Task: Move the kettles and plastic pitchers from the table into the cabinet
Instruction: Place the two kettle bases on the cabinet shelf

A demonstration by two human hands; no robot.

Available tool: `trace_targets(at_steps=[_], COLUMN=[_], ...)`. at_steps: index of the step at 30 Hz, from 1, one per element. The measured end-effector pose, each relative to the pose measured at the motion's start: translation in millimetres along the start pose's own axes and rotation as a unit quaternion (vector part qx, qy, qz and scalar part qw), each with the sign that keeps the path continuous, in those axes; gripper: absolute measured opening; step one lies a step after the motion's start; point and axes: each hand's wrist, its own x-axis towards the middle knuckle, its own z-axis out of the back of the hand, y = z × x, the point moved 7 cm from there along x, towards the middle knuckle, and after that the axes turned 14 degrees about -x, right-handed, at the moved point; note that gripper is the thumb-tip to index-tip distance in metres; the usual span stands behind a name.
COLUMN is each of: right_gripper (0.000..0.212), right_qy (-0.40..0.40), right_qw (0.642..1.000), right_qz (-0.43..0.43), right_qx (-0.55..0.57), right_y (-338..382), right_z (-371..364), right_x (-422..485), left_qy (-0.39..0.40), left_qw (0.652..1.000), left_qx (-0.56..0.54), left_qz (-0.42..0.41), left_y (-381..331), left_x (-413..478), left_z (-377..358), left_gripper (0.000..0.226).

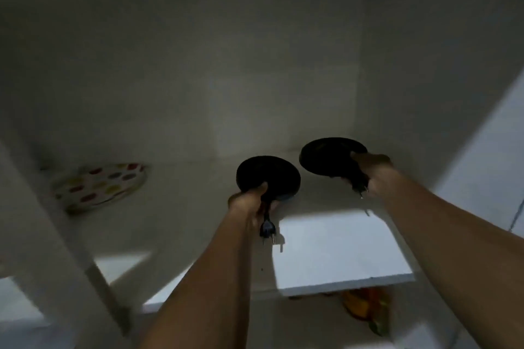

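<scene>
**Both hands inside cabinet w/ kettle bases**

While the view is dim and blurred, a white cabinet interior (255, 51) fills most of it, w/ a white shelf (340, 249) running across the lower half, its front right part lit, rest in shadow. Left hand (249, 201) grips a round black flat kettle base (268, 177) by its near edge; a black cord w/ two-pin plug (267, 228) dangles below the fist, just above the shelf. Right hand (368, 173) is closed on a second round black kettle base (330, 154), held slightly higher and further back, its plug (361, 188) poking out under the fingers. Bases are just beside each other, apart. At left, a white plate w/ coloured dots (99, 185) sits on the shelf, tilted. Below the shelf at right, something orange-yellow (363, 306), too blurred to tell.
</scene>
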Motion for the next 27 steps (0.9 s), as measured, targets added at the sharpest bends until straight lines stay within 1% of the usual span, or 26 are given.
trace_targets(at_steps=[1, 4, 6, 7, 8, 9, 11, 12, 13, 14, 15, 16, 18, 19, 21, 22, 23, 24, 26, 27], right_gripper=[0.044, 0.056, 0.066, 0.067, 0.065, 0.06, 0.055, 0.058, 0.059, 0.058, 0.057, 0.056, 0.054, 0.051, 0.046, 0.045, 0.045, 0.047, 0.059, 0.067], right_qy=[-0.009, 0.007, -0.012, -0.021, -0.013, -0.007, -0.001, -0.003, -0.001, 0.005, 0.005, -0.006, -0.018, -0.031, -0.063, -0.072, -0.08, -0.092, -0.125, -0.137], right_qw=[1.0, 1.0, 0.999, 0.998, 0.996, 0.996, 0.995, 0.992, 0.989, 0.987, 0.986, 0.983, 0.966, 0.952, 0.916, 0.897, 0.876, 0.856, 0.823, 0.808], right_qz=[-0.005, -0.007, -0.024, -0.048, -0.065, -0.071, -0.066, -0.076, -0.074, -0.067, -0.065, -0.065, -0.064, -0.05, -0.008, 0.004, 0.014, 0.02, 0.047, 0.086], right_qx=[-0.007, -0.001, -0.023, -0.034, -0.054, -0.061, -0.081, -0.103, -0.127, -0.147, -0.153, -0.172, -0.25, -0.3, -0.395, -0.435, -0.475, -0.509, -0.553, -0.567], right_y=[0, 3, -3, -8, -10, -12, -11, -12, -12, -11, -12, -14, -12, -8, 2, 4, 4, 3, 1, 3], right_z=[-3, -16, -19, -20, -22, -25, -29, -30, -30, -30, -30, -29, -27, -26, -23, -23, -23, -23, -23, -25], right_x=[15, 63, 92, 99, 106, 114, 131, 137, 144, 149, 157, 164, 165, 164, 161, 159, 159, 157, 154, 154], left_qy=[-0.008, -0.005, -0.014, -0.022, -0.03, -0.039, -0.056, -0.068, -0.08, -0.088, -0.089, -0.089, -0.091, -0.088, -0.085, -0.084, -0.086, -0.09, -0.079, -0.051], left_qw=[1.0, 0.998, 0.997, 0.996, 0.995, 0.993, 0.987, 0.978, 0.965, 0.947, 0.921, 0.887, 0.818, 0.798, 0.777, 0.765, 0.745, 0.715, 0.646, 0.627], left_qx=[0.008, 0.058, 0.073, 0.085, 0.097, 0.107, 0.15, 0.194, 0.247, 0.305, 0.372, 0.442, 0.552, 0.581, 0.608, 0.62, 0.638, 0.664, 0.708, 0.714], left_qz=[0.004, 0.014, 0.015, 0.013, 0.012, 0.01, -0.003, -0.017, -0.032, -0.049, -0.071, -0.094, -0.13, -0.134, -0.142, -0.153, -0.173, -0.202, -0.273, -0.307], left_y=[5, 19, 25, 26, 26, 24, 18, 14, 10, 6, 2, -2, -8, -10, -11, -13, -15, -17, -17, -14], left_x=[17, 61, 83, 92, 98, 103, 112, 112, 112, 110, 107, 105, 102, 101, 101, 99, 96, 93, 89, 89], left_z=[-8, -31, -44, -50, -57, -63, -74, -76, -77, -79, -81, -84, -87, -89, -93, -95, -99, -103, -113, -118], left_gripper=[0.037, 0.025, 0.024, 0.025, 0.024, 0.031, 0.061, 0.067, 0.069, 0.068, 0.066, 0.066, 0.067, 0.065, 0.061, 0.06, 0.059, 0.058, 0.061, 0.064])
